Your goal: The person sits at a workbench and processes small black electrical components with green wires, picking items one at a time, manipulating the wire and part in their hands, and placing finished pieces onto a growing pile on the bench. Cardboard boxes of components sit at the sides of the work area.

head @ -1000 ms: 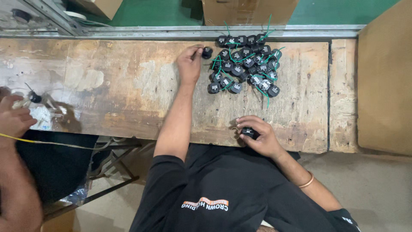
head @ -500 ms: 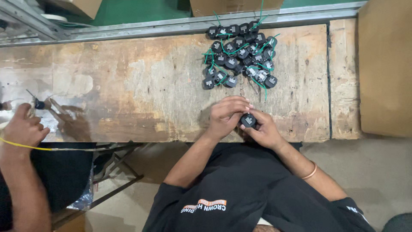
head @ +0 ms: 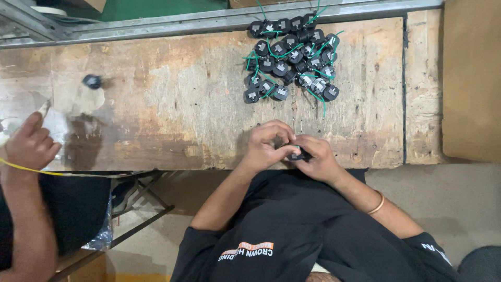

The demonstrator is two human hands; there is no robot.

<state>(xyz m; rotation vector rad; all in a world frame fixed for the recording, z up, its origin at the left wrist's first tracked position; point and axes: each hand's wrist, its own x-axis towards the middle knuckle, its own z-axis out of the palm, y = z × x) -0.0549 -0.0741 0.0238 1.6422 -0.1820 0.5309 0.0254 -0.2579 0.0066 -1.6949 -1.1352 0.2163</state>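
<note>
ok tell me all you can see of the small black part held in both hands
The small black part is dark, seemingly plastic, and mostly hidden. The left hand and right hand pinch it from both sides at the near edge of the worn wooden bench. Its details cannot be made out.

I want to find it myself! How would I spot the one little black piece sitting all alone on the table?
Start at the long, worn wooden table and look past the big pile of black parts with green wires near its far edge. Move along the table towards the other person's hand at the end. There the lone black piece sits by a pale patch, with nothing touching it and no green wire showing.
</note>
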